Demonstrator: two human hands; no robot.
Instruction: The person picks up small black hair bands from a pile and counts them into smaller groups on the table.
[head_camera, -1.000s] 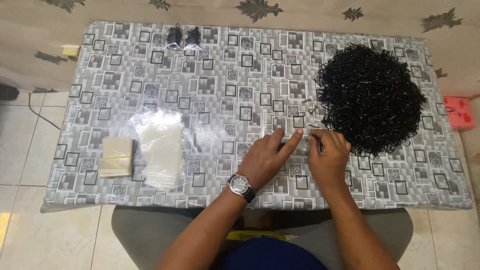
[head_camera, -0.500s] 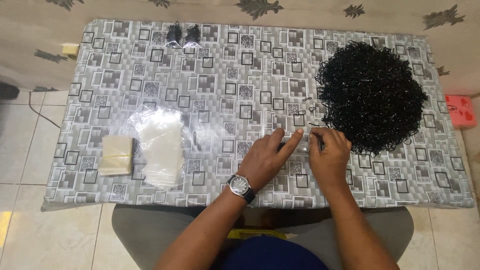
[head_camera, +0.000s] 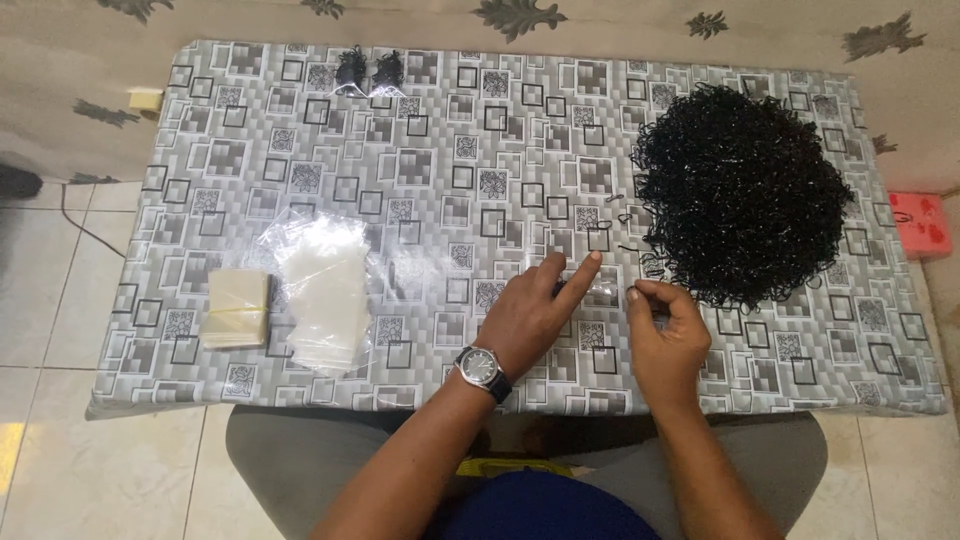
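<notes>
My left hand (head_camera: 535, 315): flat, open, pinning a clear bag (head_camera: 600, 290). My right hand (head_camera: 668, 335): fingertips pinched, contents too small to tell. Risk: slippery bag sliding, black bands (head_camera: 745, 190) scattering.

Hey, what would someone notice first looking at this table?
A big heap of small black loops fills the table's far right. In front of it, the left hand lies flat on the patterned tablecloth while the right hand pinches something tiny. At the near left lie clear plastic bags beside a banded stack.
</notes>
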